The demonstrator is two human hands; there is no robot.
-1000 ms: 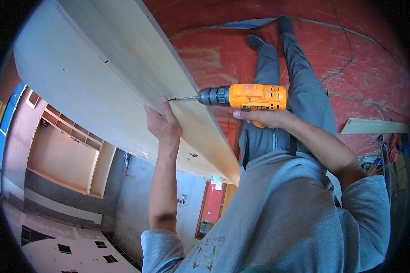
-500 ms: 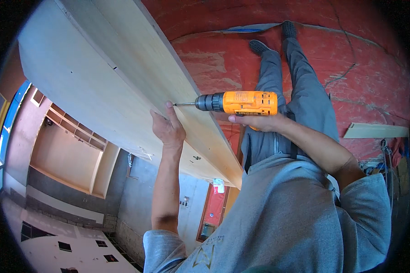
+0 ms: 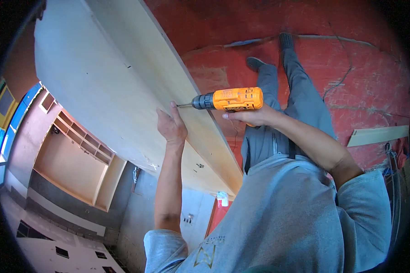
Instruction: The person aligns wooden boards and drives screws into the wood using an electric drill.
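Note:
My right hand (image 3: 253, 116) grips an orange and black cordless drill (image 3: 237, 98), held level. Its thin bit (image 3: 184, 105) points left at a pale wooden board (image 3: 187, 88), the tip close to my left thumb. A screw at the tip is too small to make out. My left hand (image 3: 173, 129) holds the inner edge of the board, thumb on the near side and fingers partly hidden on the far side. A large whitish panel (image 3: 91, 86) adjoins this edge on the left.
Red sheeting (image 3: 232, 59) covers the floor around my legs. A pale plank (image 3: 378, 135) lies at the right. Beyond the panel at left stands a wooden cabinet frame (image 3: 70, 168) with compartments. A small white packet (image 3: 222, 199) is by the board's lower end.
The drill has moved slightly left, nearer the board, with its bit tip still beside my left thumb. The whole view has shifted a little.

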